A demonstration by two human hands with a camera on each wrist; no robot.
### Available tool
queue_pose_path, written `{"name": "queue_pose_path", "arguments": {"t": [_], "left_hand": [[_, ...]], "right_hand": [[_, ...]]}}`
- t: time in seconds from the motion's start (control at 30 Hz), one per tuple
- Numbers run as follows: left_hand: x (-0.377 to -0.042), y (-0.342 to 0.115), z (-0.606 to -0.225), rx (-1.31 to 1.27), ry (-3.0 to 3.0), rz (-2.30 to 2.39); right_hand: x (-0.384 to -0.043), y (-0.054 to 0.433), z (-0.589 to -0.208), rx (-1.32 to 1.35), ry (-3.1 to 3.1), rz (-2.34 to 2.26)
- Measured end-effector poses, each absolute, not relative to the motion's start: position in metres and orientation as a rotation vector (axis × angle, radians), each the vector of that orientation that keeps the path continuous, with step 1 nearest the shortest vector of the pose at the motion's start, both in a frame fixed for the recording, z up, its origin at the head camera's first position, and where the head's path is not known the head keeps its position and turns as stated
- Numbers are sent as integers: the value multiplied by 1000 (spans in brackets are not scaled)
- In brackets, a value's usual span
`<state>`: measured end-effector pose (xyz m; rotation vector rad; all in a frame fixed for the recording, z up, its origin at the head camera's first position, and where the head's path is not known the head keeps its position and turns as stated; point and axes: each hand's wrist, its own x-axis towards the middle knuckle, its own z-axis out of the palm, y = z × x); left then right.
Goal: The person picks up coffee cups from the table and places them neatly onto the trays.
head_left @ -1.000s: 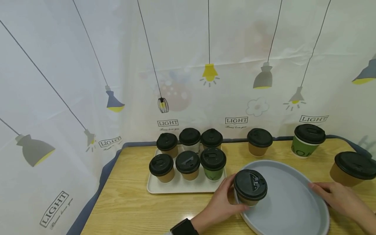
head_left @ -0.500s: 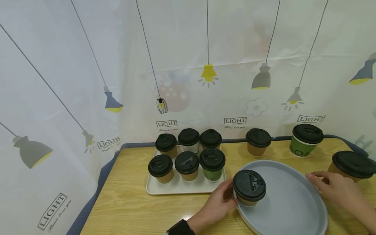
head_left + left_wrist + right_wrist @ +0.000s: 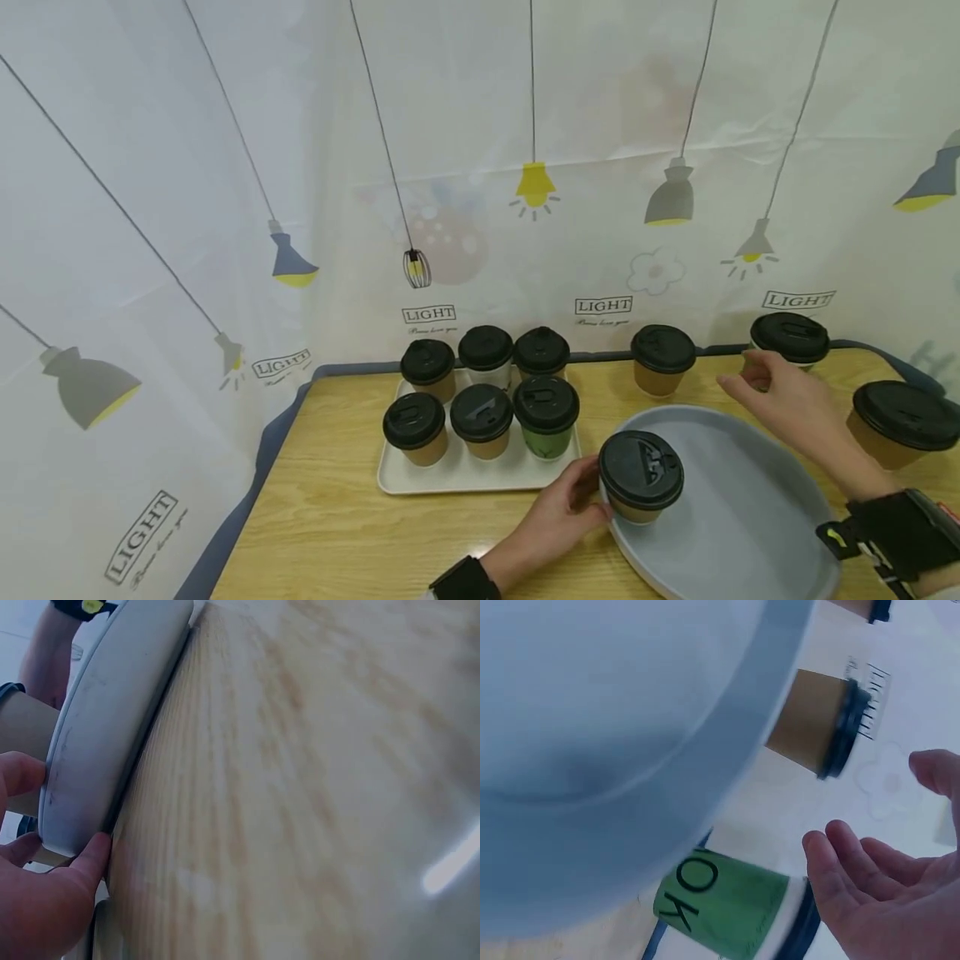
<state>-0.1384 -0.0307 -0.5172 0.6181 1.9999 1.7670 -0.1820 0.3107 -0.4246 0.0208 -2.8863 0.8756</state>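
Observation:
A lidded paper coffee cup (image 3: 641, 477) with a black lid stands upright on the left part of the round grey tray (image 3: 738, 517). My left hand (image 3: 551, 517) is at the tray's left edge, close beside this cup. In the left wrist view, its fingertips (image 3: 26, 774) and thumb hold the tray's wall at rim and base. My right hand (image 3: 795, 408) is in the air over the tray's far right edge, its fingers spread from the thumb and holding nothing. Behind it stands a green coffee cup (image 3: 724, 904), partly hidden in the head view.
On the left, a white rectangular tray (image 3: 480, 482) bears several black-lidded cups in two rows. A brown cup (image 3: 663, 360) stands behind the grey tray, and a larger brown cup (image 3: 903, 421) at the right. A printed curtain (image 3: 480, 167) hangs behind the wooden table (image 3: 322, 508).
My right hand has left the grey tray's right rim and moved up toward the back, near the green cup. My left thumb has drawn back from the cup to the tray's edge.

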Motion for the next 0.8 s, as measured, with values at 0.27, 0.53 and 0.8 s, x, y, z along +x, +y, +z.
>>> {"name": "queue_pose_path", "arguments": {"t": [0.27, 0.53, 0.8], "left_hand": [[-141, -32, -519, 623, 1965, 1764], [-139, -32, -517, 630, 1935, 1768], [-139, -33, -518, 625, 1918, 1787]], "right_hand": [[-217, 289, -430, 33, -2950, 985], [-242, 272, -437, 23, -2963, 1027], [-259, 258, -442, 0, -3030, 1031]]}}
